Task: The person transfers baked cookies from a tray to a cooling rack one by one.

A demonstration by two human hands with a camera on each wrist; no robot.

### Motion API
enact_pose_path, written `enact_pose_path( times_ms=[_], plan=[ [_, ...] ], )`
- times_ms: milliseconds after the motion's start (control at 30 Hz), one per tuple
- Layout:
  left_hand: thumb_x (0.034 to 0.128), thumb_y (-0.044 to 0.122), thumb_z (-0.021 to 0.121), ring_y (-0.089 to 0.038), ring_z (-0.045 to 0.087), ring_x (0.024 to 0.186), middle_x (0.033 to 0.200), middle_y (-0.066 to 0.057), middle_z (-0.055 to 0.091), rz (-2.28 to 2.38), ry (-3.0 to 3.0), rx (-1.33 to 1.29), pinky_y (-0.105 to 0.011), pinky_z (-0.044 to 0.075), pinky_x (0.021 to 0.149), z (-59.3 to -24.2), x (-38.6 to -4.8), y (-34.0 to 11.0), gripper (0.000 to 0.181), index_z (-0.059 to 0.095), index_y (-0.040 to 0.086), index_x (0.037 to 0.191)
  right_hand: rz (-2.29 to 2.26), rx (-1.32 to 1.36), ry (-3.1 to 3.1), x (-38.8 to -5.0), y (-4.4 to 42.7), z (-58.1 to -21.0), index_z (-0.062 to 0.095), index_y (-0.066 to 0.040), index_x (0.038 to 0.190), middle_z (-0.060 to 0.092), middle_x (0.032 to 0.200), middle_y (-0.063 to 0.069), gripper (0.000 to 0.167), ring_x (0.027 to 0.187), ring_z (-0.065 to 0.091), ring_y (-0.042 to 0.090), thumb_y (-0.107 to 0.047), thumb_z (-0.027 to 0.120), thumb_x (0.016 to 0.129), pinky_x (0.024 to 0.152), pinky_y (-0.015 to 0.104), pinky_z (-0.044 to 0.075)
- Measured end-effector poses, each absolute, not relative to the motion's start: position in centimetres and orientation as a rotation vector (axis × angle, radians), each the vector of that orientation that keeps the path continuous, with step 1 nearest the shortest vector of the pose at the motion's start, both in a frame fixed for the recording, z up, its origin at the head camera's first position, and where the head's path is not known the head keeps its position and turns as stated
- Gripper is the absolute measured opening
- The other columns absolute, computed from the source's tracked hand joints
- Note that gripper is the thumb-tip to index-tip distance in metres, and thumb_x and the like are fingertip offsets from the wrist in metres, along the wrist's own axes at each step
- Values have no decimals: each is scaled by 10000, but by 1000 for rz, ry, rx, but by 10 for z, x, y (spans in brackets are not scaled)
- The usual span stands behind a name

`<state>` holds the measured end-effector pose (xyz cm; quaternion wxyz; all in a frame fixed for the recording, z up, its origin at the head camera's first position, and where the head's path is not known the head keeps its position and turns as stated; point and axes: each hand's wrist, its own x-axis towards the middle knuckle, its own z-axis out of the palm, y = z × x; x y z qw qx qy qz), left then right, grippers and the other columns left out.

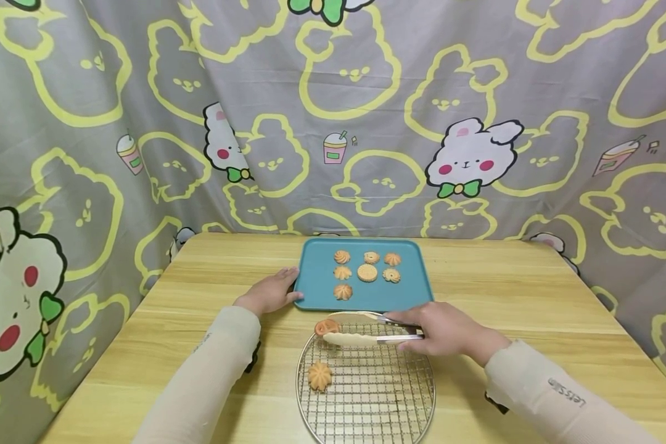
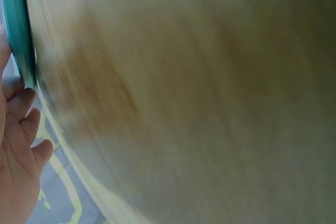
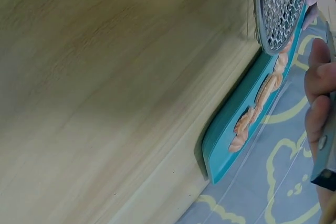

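Observation:
My right hand (image 1: 449, 330) grips a pair of tongs (image 1: 366, 338) with metal arms and cream-coloured tips. A reddish-brown cookie (image 1: 326, 327) sits between the tips, over the far left rim of a round wire cooling rack (image 1: 377, 394). Another flower-shaped cookie (image 1: 319, 376) lies on the rack's left part. At the teal baking tray (image 1: 311, 283) behind it, my left hand (image 1: 269, 292) touches the left edge near the front corner, fingers loosely extended. Several cookies rest on the tray, among them a round flat one (image 1: 367, 273). The right wrist view shows the tongs' metal end (image 3: 325, 156) in my hand.
Everything stands on a light wooden table (image 1: 227, 357). A grey patterned curtain (image 1: 366, 92) hangs close behind its far edge and along the sides. The rack lies just in front of the tray.

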<state>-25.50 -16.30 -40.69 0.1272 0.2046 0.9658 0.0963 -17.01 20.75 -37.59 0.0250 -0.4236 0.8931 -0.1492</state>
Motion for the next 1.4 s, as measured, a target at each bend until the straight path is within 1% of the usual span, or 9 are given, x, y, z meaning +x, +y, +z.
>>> enact_pose_path(
  times_ms=[167,200,400,567,900,1200,1400],
  plan=[
    [989,447,466,-298,141,1427,1563,-116,190,282,2814,595,-459,173,1142,-408,-256,-164,731,175,42,1524,-414,-1351,2769,-169,203,-376,580,-164,1344,432,666,-172,574,525,334,-22,-457,681,860,495,200,352],
    [989,448,465,-297,141,1427,1563,-117,189,279,2815,595,-458,173,1142,-408,-256,-164,732,174,43,1525,-407,-1356,2767,-169,202,-376,580,-164,1344,394,642,-172,576,520,329,-21,-452,686,857,478,196,342],
    [988,451,464,-300,146,1425,1561,-123,193,265,2816,605,-463,177,1140,-410,-256,-164,735,177,37,1523,-408,-1384,2754,-168,198,-378,593,-125,1326,352,612,-173,577,507,312,-21,-417,713,843,442,183,300],
    [988,454,460,-298,146,1425,1560,-122,195,261,2818,610,-462,181,1139,-410,-257,-164,733,181,38,1522,-400,-1395,2749,-168,195,-378,614,-123,1300,364,607,-177,565,502,297,-21,-415,727,830,432,175,280],
    [989,448,462,-299,149,1425,1560,-123,197,269,2817,606,-463,189,1137,-411,-257,-164,729,185,34,1521,-361,-1409,2752,-167,195,-380,632,-120,1271,403,636,-198,546,510,345,-23,-422,728,826,446,176,321],
    [989,448,464,-308,158,1422,1556,-133,203,251,2824,616,-460,195,1136,-412,-258,-165,729,193,26,1518,-333,-1442,2760,-167,192,-379,626,-124,1283,387,617,-194,570,504,340,-24,-440,728,819,439,173,318],
    [990,443,461,-323,167,1417,1551,-148,214,238,2831,639,-456,198,1135,-413,-259,-166,727,200,12,1514,-328,-1439,2759,-167,192,-380,611,-144,1307,405,628,-210,593,501,355,-29,-458,726,817,434,174,327]
  ],
)
